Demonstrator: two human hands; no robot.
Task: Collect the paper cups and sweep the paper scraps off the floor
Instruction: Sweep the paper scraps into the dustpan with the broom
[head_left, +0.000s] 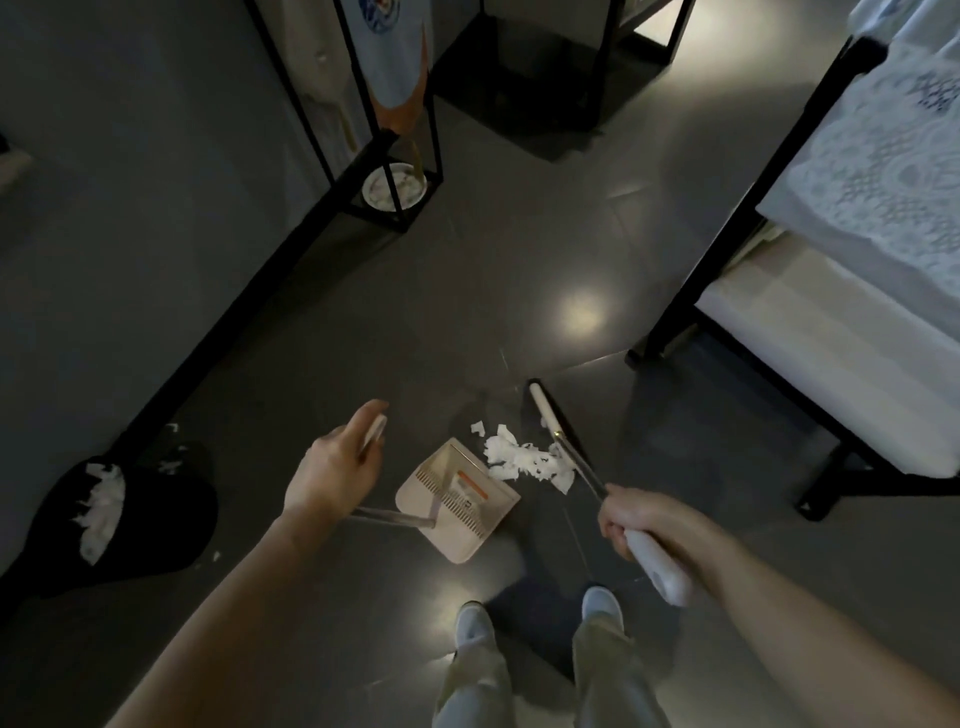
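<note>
A pile of white paper scraps (524, 460) lies on the dark floor between a beige dustpan (460, 501) and the broom head (543, 405). My left hand (337, 467) grips the top of the dustpan's long handle, and the pan's mouth faces the scraps. My right hand (631, 519) grips the white broom handle (657, 564), with the broom head just right of the pile. A paper cup (393, 186) holding white scraps stands on the base of a black metal rack at the back.
A black bin (130, 512) with white scraps inside stands at the left by the wall, with a few scraps beside it. A black-framed bed (810, 291) with white bedding fills the right. My feet (540, 618) are just behind the dustpan.
</note>
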